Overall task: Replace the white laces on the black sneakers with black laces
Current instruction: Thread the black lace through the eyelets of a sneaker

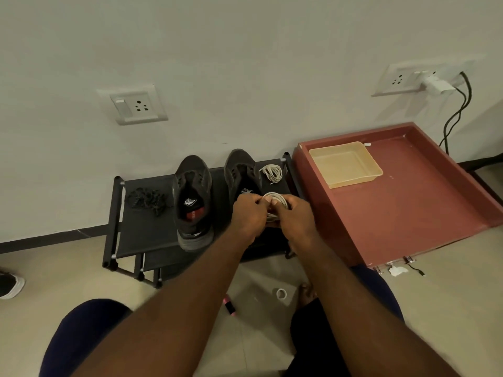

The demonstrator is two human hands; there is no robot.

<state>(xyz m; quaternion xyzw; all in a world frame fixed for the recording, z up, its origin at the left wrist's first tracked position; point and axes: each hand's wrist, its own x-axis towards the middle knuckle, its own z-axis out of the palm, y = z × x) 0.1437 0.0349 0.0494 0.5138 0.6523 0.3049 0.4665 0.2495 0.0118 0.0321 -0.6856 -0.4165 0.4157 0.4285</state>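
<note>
Hands first: my left hand (249, 213) and right hand (295, 219) meet at frame centre. Both have fingers curled, pinching one white lace coil (277, 198) between them, its loops bunched above the knuckles. Neither hand is free. The coil is held over the right end of the shoe rack (147, 235), just below the second white lace (272, 172), which lies looped on the rack fabric, apart from my fingers.

The relation I am steering by is where the black laces (148, 200) lie. They are a loose tangle on the left part of the rack, well to the left of both hands, and the left-of-frame sneaker (193, 197) stands between them and my hands. The left hand is the nearer one, so I judge it should make that reach once the coil is put down. The right hand is nearer the second white lace, so it suits setting the coil beside it.

Both sneakers point toes to the wall and heels to me, long axis running up and down the frame. The other sneaker (241, 172) is partly hidden behind my left hand. Their eyelets look bare of lace, though the view is too dim to be sure. Further right, a beige tray (345, 164) rests inside a red drawer (408, 202).
</note>
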